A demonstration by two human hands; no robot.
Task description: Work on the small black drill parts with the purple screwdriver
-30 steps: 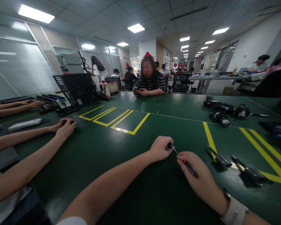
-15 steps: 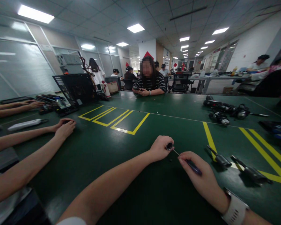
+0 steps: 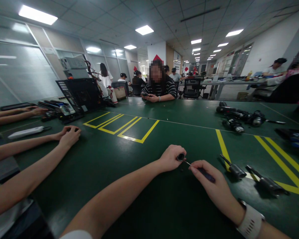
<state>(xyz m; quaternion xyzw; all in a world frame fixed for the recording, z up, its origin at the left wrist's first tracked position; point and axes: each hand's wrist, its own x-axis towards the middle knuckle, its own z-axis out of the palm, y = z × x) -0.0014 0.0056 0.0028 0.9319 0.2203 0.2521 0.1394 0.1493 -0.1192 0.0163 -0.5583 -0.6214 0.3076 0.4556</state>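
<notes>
My left hand (image 3: 172, 157) is closed round a dark cylindrical part whose round hollow metal end (image 3: 180, 157) faces me. In my right hand (image 3: 210, 176) is a screwdriver (image 3: 206, 174) with a dark handle, its thin shaft pointing up and left. The shaft's tip meets the lower rim of the hollow end; whether it sits inside cannot be made out. A tiny dark piece (image 3: 181, 170) lies on the green table (image 3: 144, 192) just below my left hand. To the right of my right hand rest two dark cylindrical parts with shafts, one (image 3: 236, 170) nearer and another (image 3: 271, 183) further right.
Several black power-tool-like assemblies (image 3: 239, 116) lie at the back right. Yellow tape lines (image 3: 149, 132) mark the tabletop. At left are a co-worker's hands (image 3: 69, 135), a white power strip (image 3: 26, 132) and a black frame (image 3: 83, 94). Opposite sits a person in a striped top (image 3: 170, 88).
My left hand and the hollow part have shifted very slightly down and right. The screwdriver's shaft has turned a little, its tip still at the rim.
</notes>
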